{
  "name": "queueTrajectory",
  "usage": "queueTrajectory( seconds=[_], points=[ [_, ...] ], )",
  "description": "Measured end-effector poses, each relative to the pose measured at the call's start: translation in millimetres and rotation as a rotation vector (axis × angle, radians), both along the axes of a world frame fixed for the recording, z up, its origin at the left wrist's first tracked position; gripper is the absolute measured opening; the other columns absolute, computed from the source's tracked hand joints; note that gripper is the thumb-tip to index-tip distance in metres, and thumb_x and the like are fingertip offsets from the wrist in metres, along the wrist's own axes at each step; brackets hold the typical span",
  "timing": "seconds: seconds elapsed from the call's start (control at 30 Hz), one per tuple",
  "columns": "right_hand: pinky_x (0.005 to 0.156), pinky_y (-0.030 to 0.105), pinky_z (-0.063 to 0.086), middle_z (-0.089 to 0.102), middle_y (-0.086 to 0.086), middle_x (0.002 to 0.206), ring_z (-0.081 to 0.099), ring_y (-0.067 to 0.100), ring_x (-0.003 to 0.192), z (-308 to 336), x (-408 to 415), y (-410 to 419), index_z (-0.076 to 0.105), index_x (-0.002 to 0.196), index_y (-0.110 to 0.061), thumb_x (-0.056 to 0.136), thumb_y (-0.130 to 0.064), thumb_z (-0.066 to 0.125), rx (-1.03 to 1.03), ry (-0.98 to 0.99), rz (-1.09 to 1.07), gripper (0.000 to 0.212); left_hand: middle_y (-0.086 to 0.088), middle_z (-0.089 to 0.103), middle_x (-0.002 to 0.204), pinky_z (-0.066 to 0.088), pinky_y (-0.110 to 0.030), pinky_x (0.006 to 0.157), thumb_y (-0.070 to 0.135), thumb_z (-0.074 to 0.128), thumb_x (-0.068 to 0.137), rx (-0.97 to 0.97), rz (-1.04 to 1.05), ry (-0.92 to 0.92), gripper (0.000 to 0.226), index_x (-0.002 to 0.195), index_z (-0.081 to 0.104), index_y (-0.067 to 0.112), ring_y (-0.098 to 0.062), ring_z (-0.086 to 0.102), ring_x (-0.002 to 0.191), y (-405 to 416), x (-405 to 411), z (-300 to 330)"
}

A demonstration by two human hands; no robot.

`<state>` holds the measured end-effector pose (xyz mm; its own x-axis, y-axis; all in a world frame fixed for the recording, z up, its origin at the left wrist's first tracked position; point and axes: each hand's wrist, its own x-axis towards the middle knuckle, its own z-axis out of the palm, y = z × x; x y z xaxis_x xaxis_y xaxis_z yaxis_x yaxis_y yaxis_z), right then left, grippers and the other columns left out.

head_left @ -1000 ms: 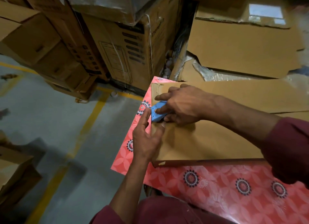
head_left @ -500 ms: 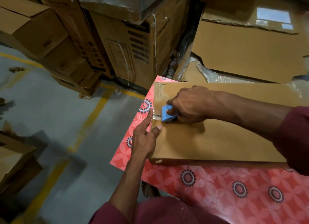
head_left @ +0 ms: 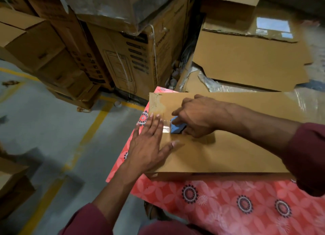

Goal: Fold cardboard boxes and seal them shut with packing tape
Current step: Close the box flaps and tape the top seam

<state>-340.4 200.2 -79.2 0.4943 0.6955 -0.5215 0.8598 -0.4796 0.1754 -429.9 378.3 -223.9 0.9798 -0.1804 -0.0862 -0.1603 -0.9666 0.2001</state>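
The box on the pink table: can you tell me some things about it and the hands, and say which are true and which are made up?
1. The right hand holds a blue tape tool. True.
2. The left hand is a tight fist. False: its fingers lie straight and spread, flat on the box.
3. The box stands on the floor. False: it lies on a table with a pink flowered cover.
4. Shiny tape shows between the two hands. True.
5. The tape tool is red. False: it is blue.
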Motion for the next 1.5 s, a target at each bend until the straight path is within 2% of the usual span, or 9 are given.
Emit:
queueTrajectory(
  seconds=[0.17,0.3,0.43,0.73,0.9,1.03,1.23,1.37,1.5],
  points=[
    [0.083,0.041,0.054,0.065,-0.004,0.097,0.060,0.027,0.103,4,3,8,0.069,0.117,-0.032,0.097,-0.044,0.054,0.072,0.080,-0.069,0.028,0.012,-0.014,0.173,0.000,-0.057,0.129,0.093,0.005,0.087,0.055,-0.055,0.080,0.105,0.168,0.001,0.026,-0.008,-0.021,0.157,22,8,3],
    [0.070,0.037,0.045,0.043,-0.003,0.073,0.052,0.025,0.091,-6,0,33,0.070,0.112,-0.024,0.098,-0.040,0.056,0.125,0.062,-0.090,0.025,0.016,-0.017,0.170,0.003,-0.057,0.129,0.093,-0.005,0.080,0.129,-0.154,0.148,0.110,0.168,0.002,0.028,-0.003,-0.026,0.152,58,31,18],
    [0.072,0.037,0.041,0.037,-0.004,0.073,0.049,0.025,0.087,-15,1,41,0.066,0.118,-0.021,0.097,-0.039,0.060,0.160,0.053,-0.100,0.028,0.004,-0.013,0.174,-0.004,-0.058,0.129,0.094,-0.011,0.079,0.216,-0.200,0.123,0.114,0.168,-0.003,0.023,-0.016,-0.028,0.155,52,34,18],
    [0.056,0.030,0.043,0.064,-0.004,0.095,0.062,0.023,0.087,-20,4,27,0.069,0.124,-0.033,0.093,-0.043,0.065,0.145,0.063,-0.165,0.033,0.004,-0.013,0.174,0.018,-0.053,0.129,0.098,0.003,0.081,0.156,-0.165,0.091,0.116,0.168,0.008,0.021,-0.017,-0.023,0.159,47,26,13],
    [0.073,0.037,0.056,0.065,-0.001,0.103,0.064,0.026,0.097,-15,-1,4,0.067,0.128,-0.029,0.092,-0.038,0.065,0.037,0.070,-0.169,0.037,0.003,-0.010,0.175,0.022,-0.053,0.128,0.096,0.008,0.084,0.143,-0.161,0.070,0.113,0.168,0.011,0.021,-0.017,-0.019,0.160,52,25,10],
    [0.076,0.038,0.056,0.065,0.000,0.106,0.062,0.027,0.103,-14,-9,-24,0.067,0.126,-0.035,0.091,-0.041,0.063,0.016,0.042,-0.182,0.036,0.004,-0.012,0.175,0.016,-0.056,0.128,0.096,0.007,0.085,0.156,-0.153,0.101,0.111,0.168,0.007,0.023,-0.017,-0.020,0.159,48,24,11],
    [0.086,0.043,0.048,0.067,-0.002,0.109,0.056,0.025,0.110,-21,-13,-37,0.063,0.125,-0.037,0.088,-0.042,0.059,0.111,-0.003,-0.138,0.038,-0.003,-0.017,0.174,-0.022,-0.068,0.117,0.099,-0.003,0.080,0.320,-0.111,0.104,0.121,0.167,-0.005,0.015,-0.020,-0.026,0.158,21,21,17],
    [0.092,0.047,0.051,0.063,-0.004,0.134,0.055,0.028,0.123,-10,-5,-40,0.055,0.139,-0.039,0.085,-0.057,0.051,0.168,0.038,-0.117,0.057,-0.003,-0.021,0.173,-0.016,-0.068,0.121,0.104,0.001,0.075,0.213,-0.235,0.149,0.129,0.166,-0.011,0.013,-0.017,-0.027,0.157,-16,27,14],
    [0.075,0.038,0.057,0.068,-0.003,0.101,0.064,0.025,0.093,-6,-1,-35,0.068,0.121,-0.031,0.085,-0.055,0.058,0.154,0.115,-0.191,0.044,-0.002,-0.018,0.174,-0.011,-0.062,0.125,0.101,0.008,0.079,0.161,-0.320,0.146,0.124,0.166,-0.011,0.015,-0.014,-0.025,0.158,-30,34,7]
  ],
)
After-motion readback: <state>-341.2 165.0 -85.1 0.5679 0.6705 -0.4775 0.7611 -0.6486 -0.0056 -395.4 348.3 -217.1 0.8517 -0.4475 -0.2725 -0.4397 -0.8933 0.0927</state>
